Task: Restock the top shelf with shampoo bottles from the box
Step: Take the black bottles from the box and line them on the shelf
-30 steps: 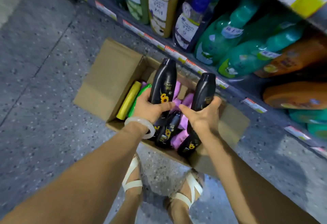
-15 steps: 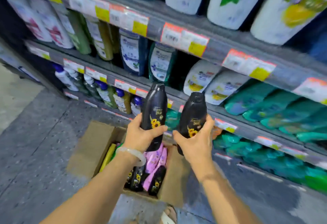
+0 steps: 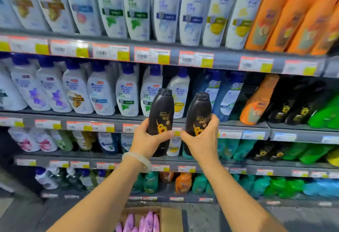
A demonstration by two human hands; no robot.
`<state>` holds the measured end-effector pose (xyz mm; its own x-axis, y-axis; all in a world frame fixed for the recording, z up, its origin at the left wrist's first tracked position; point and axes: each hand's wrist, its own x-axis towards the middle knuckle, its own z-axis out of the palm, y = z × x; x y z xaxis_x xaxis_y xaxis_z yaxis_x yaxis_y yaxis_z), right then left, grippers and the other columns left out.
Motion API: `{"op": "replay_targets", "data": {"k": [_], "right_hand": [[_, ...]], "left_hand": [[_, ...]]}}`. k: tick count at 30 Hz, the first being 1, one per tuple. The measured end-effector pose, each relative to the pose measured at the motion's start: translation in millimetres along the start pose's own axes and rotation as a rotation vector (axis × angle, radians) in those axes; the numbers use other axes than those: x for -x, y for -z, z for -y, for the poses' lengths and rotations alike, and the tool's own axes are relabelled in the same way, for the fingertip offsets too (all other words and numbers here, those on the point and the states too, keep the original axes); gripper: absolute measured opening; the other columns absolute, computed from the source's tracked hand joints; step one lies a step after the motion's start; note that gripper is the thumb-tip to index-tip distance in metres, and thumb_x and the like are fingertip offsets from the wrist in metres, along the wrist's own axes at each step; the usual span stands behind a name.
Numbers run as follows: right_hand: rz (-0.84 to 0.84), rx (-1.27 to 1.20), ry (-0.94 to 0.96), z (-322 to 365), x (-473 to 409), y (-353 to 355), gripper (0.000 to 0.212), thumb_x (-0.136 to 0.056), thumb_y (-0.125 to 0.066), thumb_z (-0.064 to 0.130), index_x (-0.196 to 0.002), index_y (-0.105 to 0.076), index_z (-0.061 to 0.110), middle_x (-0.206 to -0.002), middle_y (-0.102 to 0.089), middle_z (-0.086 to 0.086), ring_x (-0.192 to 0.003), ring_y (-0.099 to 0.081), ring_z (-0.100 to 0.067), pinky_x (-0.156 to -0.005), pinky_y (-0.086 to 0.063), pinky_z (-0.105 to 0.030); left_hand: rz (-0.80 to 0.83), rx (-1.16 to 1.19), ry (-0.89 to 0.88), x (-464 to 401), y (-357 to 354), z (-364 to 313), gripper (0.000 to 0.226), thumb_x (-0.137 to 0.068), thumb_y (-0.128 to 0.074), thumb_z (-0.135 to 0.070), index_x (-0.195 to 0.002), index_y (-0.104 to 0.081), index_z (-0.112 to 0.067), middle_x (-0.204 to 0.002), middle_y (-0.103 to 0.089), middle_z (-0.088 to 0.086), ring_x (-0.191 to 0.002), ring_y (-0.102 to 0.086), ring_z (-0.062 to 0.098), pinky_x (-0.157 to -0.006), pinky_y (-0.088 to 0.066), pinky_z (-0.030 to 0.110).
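Change: both black bottles had risen from the box (image 3: 170,219) to mid-shelf height.
Left hand (image 3: 146,140): fingers wrapped round left bottle (image 3: 161,120).
Right hand (image 3: 203,140): fingers wrapped round right bottle (image 3: 199,116).
Meaning: top shelf (image 3: 225,57) probably next; placement spot unclear.

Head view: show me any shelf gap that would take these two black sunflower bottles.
Only a narrow dark gap shows, between the white blue-capped pump bottle and the blue bottles, second shelf down. The uppermost row of white bottles and orange bottles is packed tight.
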<state>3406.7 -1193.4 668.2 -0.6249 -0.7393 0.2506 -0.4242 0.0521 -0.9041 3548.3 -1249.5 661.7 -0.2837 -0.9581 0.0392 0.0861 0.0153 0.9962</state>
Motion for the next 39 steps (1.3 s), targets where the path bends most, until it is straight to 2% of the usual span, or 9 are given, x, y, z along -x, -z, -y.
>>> {"op": "replay_targets", "data": {"k": [6,10,15,22,25,29,33,36,39], "right_hand": [[-0.158,-0.018,0.042,37,-33,99,0.082,-0.068,-0.08,0.025,-0.131,-0.028,0.021,-0.114,-0.037,0.005,-0.098,-0.045,-0.012,-0.063,-0.039,-0.01],[-0.264,0.03,0.046,46,-63,183,0.086,-0.066,-0.081,0.03,-0.132,-0.026,0.023,-0.117,-0.038,0.003,-0.098,-0.043,-0.012,-0.072,-0.038,-0.022],[-0.329,0.061,0.103,35,-100,304,0.085,-0.062,-0.082,0.028,-0.128,-0.029,0.02,-0.121,-0.042,-0.002,-0.096,-0.045,-0.012,-0.073,-0.038,-0.021],[-0.375,0.077,0.159,6,-162,448,0.083,-0.057,-0.084,0.02,-0.125,-0.035,0.017,-0.112,-0.047,-0.003,-0.093,-0.05,-0.017,-0.066,-0.036,-0.02],[-0.364,0.077,0.165,-1,-189,475,0.083,-0.056,-0.083,0.02,-0.123,-0.033,0.019,-0.108,-0.047,-0.002,-0.088,-0.051,-0.016,-0.064,-0.038,-0.024],[-0.342,0.057,0.157,-12,-225,491,0.082,-0.058,-0.082,0.022,-0.122,-0.031,0.023,-0.112,-0.049,-0.003,-0.087,-0.051,-0.015,-0.062,-0.037,-0.023],[-0.33,0.04,0.166,-23,-267,499,0.084,-0.06,-0.082,0.024,-0.125,-0.028,0.025,-0.114,-0.047,-0.003,-0.089,-0.051,-0.016,-0.061,-0.037,-0.023],[-0.332,0.023,0.188,-27,-299,504,0.084,-0.06,-0.082,0.024,-0.125,-0.028,0.025,-0.112,-0.043,-0.001,-0.092,-0.049,-0.017,-0.061,-0.034,-0.02],[-0.317,0.007,0.198,-31,-331,508,0.083,-0.06,-0.083,0.023,-0.123,-0.028,0.026,-0.11,-0.042,0.0,-0.086,-0.048,-0.009,-0.059,-0.032,-0.013]], "left_hand": [[0.096,0.01,-0.083,4,-80,-71,0.031,-0.062,-0.084,-0.015,-0.085,-0.065,-0.021,-0.073,-0.073,-0.005,-0.066,-0.07,0.012,-0.052,-0.052,0.02],[0.175,0.026,-0.14,5,-153,-104,0.035,-0.059,-0.085,-0.018,-0.088,-0.066,-0.025,-0.076,-0.074,-0.007,-0.068,-0.07,0.011,-0.055,-0.05,0.02],[0.232,0.088,-0.167,10,-271,-131,0.051,-0.042,-0.084,-0.032,-0.089,-0.067,-0.023,-0.076,-0.075,-0.003,-0.07,-0.071,0.015,-0.057,-0.053,0.026],[0.263,0.139,-0.152,18,-426,-143,0.033,-0.057,-0.086,-0.012,-0.085,-0.069,-0.014,-0.074,-0.074,0.003,-0.073,-0.07,0.022,-0.063,-0.054,0.033],[0.262,0.135,-0.167,15,-460,-151,0.036,-0.059,-0.084,-0.011,-0.092,-0.068,-0.013,-0.08,-0.075,0.006,-0.079,-0.07,0.025,-0.07,-0.057,0.037],[0.272,0.069,-0.232,-9,-484,-163,0.032,-0.061,-0.084,-0.018,-0.087,-0.067,-0.026,-0.079,-0.074,-0.008,-0.072,-0.069,0.006,-0.054,-0.051,0.013],[0.249,0.043,-0.282,-45,-510,-170,0.035,-0.061,-0.085,-0.022,-0.089,-0.065,-0.027,-0.081,-0.073,-0.005,-0.075,-0.07,0.01,-0.062,-0.053,0.023],[0.221,0.055,-0.328,-72,-533,-173,0.034,-0.062,-0.084,-0.018,-0.09,-0.066,-0.025,-0.081,-0.073,-0.007,-0.074,-0.069,0.007,-0.063,-0.051,0.021],[0.185,0.083,-0.335,-97,-550,-172,0.033,-0.063,-0.084,-0.016,-0.09,-0.067,-0.026,-0.082,-0.074,-0.004,-0.076,-0.069,0.011,-0.067,-0.053,0.027]]}}
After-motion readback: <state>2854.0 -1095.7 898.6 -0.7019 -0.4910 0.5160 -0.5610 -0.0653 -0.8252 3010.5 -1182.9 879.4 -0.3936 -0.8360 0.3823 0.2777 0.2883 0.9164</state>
